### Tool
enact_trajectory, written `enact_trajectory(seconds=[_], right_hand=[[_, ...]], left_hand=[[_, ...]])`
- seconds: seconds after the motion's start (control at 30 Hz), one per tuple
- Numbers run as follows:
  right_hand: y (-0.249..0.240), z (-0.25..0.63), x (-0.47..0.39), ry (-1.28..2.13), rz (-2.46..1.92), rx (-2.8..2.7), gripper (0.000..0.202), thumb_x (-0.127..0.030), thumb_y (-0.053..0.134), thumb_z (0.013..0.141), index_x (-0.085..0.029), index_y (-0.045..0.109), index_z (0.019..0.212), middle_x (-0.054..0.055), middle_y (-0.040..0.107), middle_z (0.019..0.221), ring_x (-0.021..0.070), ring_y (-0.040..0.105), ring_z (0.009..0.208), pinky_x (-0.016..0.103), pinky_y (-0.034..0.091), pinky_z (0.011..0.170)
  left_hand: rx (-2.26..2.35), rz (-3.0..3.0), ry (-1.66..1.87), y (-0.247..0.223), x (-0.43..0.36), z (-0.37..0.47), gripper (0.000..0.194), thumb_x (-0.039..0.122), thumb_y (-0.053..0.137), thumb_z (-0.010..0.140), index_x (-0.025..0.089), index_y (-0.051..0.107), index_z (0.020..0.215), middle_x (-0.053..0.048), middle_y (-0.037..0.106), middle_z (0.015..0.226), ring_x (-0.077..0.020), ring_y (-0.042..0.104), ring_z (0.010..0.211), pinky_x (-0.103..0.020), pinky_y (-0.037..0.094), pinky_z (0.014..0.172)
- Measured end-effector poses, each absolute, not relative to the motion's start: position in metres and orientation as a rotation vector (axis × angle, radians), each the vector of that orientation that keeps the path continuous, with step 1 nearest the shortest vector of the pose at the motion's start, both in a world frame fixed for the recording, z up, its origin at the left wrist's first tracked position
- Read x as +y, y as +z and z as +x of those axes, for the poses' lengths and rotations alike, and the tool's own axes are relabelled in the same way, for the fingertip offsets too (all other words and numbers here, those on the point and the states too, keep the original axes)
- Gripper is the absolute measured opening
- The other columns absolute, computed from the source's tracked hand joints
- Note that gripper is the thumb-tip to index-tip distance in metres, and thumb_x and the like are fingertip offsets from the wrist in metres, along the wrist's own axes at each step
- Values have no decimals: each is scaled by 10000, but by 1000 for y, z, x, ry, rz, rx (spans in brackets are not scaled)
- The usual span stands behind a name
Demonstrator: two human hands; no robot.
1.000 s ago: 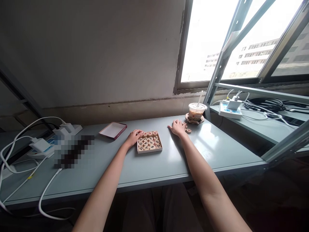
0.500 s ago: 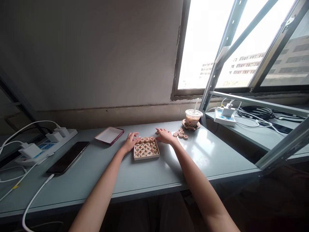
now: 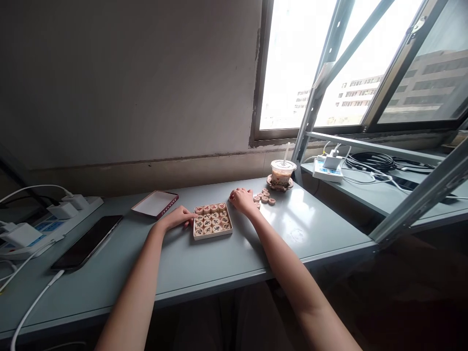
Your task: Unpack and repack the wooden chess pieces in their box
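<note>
A shallow pale box (image 3: 213, 236) is lying on the grey table (image 3: 175, 270), between the two forearms, and it is holding round wooden pieces (image 3: 207, 223) in four rows. The farthest row is showing red Chinese characters and the nearer rows are showing black ones; they are too small for sure reading. The left hand (image 3: 178, 217) is pointing its index finger at the left rim of the box, apart from the other fingers, which are bending under; it is gripping nothing. The right hand (image 3: 242, 199) is curling its fingers close together at a piece partly hidden beneath them; I cannot tell if they are clamping it. Loose pieces (image 3: 264, 199) are lying to its right, with red marks. On the side of the lid (image 3: 155, 204), white lettering is running along dark red, unreadable. The cup (image 3: 281, 174) is carrying small print, also unreadable.
</note>
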State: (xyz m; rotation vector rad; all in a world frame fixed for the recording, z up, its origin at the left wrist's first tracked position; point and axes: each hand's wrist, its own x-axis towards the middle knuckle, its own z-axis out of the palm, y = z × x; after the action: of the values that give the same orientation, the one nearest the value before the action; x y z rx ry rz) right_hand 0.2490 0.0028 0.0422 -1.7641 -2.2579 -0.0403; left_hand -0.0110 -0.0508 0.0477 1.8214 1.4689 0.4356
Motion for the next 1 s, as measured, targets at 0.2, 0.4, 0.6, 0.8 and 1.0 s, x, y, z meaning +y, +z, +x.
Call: enact_trajectory(seconds=[0.2, 0.4, 0.6, 0.8, 1.0], right_hand=[[55, 243, -5, 108, -1380, -2190, 233, -389, 524, 874, -213, 670, 916, 70, 606, 1009, 201, 510, 979, 315, 326, 828], [62, 215, -26, 529, -825, -2496, 228, -386, 591, 838, -196, 667, 938, 15, 619, 842, 104, 523, 716, 210, 344, 637], [60, 200, -39, 293, -946, -2523, 190, -339, 562, 867, -213, 662, 970, 23, 667, 871, 138, 566, 818, 271, 319, 801], [54, 192, -43, 188, -906, -2564, 249, -395, 515, 896, -217, 648, 1006, 55, 669, 978, 174, 560, 929, 297, 293, 845], [64, 208, -33, 253, -1004, -2547, 269, -424, 512, 889, -252, 630, 1060, 30, 669, 955, 173, 571, 906, 310, 302, 834]], left_hand=[[1423, 1871, 427, 47, -50, -9, 380, 479, 604, 680, 151, 612, 487, 10, 466, 441, -105, 351, 477, -251, 255, 510], [1389, 1861, 474, 46, -50, -8, 429, 482, 580, 712, 150, 548, 442, 9, 458, 442, -98, 334, 468, -257, 246, 514], [1340, 1775, 509, 50, -51, -5, 654, 590, 317, 846, 162, 636, 467, -47, 520, 438, -146, 462, 517, -271, 359, 628], [1387, 1811, 524, 47, -49, -6, 667, 666, 373, 814, 153, 621, 466, -38, 520, 440, -146, 484, 540, -275, 376, 675], [1434, 1815, 527, 44, -50, -7, 619, 690, 471, 747, 144, 589, 480, -10, 495, 454, -118, 429, 497, -269, 345, 617]])
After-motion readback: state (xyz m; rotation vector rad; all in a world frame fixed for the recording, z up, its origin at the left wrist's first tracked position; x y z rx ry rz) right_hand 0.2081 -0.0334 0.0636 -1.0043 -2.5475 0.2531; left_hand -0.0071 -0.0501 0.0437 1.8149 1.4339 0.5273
